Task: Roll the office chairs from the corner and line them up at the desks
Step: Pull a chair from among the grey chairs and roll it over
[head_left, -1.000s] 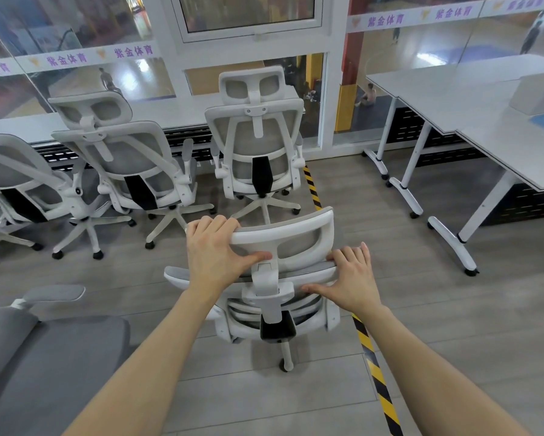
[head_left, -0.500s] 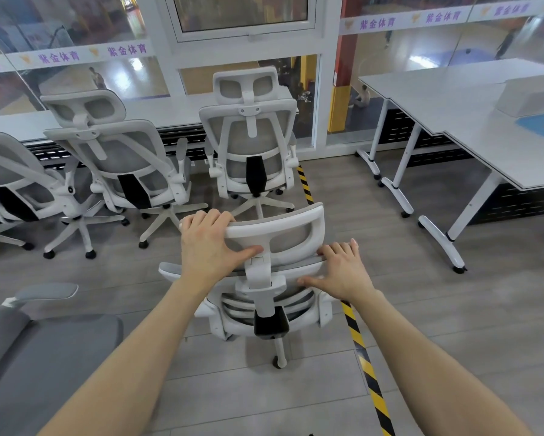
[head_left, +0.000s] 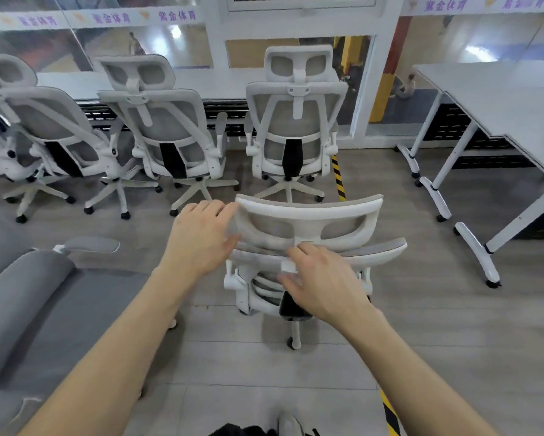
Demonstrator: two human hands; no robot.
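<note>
The white chair (head_left: 308, 247) stands on the floor just in front of both hands, the left hand (head_left: 201, 240) holding its headrest (head_left: 308, 212) edge, the right hand (head_left: 324, 284) spread flat on its back.

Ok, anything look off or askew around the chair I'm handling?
Nothing is damaged or tipped. The near chair stands alone in open floor, behind the row at the window and left of the desks. The left hand is at the headrest's left end, the right hand over the backrest's top.
</note>
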